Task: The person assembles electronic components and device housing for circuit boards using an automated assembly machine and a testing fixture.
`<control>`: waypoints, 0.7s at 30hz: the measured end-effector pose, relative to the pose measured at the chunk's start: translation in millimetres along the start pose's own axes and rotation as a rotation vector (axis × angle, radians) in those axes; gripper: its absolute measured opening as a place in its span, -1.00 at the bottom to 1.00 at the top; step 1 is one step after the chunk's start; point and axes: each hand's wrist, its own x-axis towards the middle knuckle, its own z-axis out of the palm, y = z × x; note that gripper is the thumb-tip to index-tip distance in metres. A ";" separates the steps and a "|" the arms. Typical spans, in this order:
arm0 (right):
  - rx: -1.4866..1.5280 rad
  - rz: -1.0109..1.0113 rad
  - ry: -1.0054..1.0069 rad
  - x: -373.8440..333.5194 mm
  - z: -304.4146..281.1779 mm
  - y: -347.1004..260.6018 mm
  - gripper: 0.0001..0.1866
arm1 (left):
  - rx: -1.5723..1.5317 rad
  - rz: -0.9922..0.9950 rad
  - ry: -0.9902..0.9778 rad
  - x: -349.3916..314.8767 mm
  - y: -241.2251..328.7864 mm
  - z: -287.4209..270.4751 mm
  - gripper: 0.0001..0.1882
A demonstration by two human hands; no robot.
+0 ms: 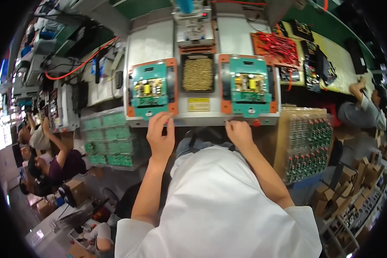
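I have the left board and right board in teal fixtures, presumably for alignment, my left hand with fingers half-open, seemingly empty, my right hand bunched at the worktop edge, hold unclear.

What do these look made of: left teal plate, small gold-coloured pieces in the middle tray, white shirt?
Teal plate: perhaps plastic or painted board; even, low-gloss colour.
Gold-coloured pieces: probably brass or plated metal, from the yellowish tone; too small to confirm.
Shirt: woven or knit fabric, matte, softly creased.
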 end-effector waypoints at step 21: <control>0.246 -0.481 -0.156 7.4 -104.5 -119.1 -0.94 | 0.192 0.614 0.105 93.1 -23.8 -38.7 -0.71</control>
